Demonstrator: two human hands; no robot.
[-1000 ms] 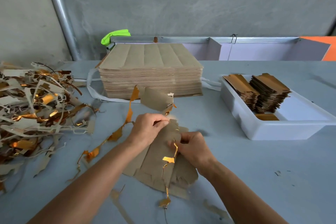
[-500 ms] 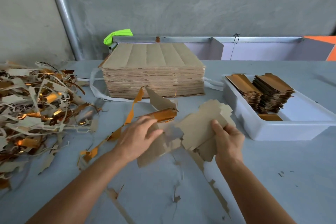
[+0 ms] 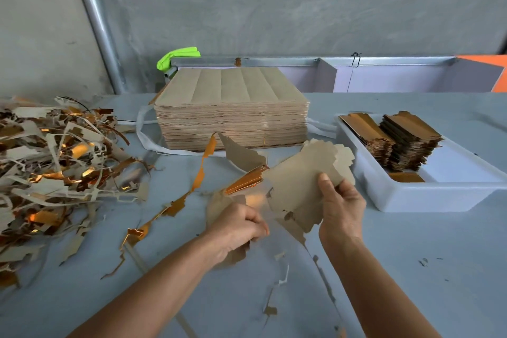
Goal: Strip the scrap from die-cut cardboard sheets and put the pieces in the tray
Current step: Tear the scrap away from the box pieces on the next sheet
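Grey tabletop [image 3: 411, 269]: tray [image 3: 428, 200] w/ two stacks, sheet stack [image 3: 233, 115] tall, lots left. Right hand [image 3: 341, 207] pinches stripped pieces [image 3: 299, 181]; left hand [image 3: 237, 228] fingers clench remaining sheet [image 3: 219, 206].

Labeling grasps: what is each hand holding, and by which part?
Right hand pinches the stripped cardboard pieces at their near right edge. Left hand grips the remaining cardboard sheet at its near end.

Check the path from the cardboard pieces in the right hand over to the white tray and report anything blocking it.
Nothing visible blocks it. The right hand holds the stripped pieces beside the tray, with only bare table between; the near part of the tray floor is free.
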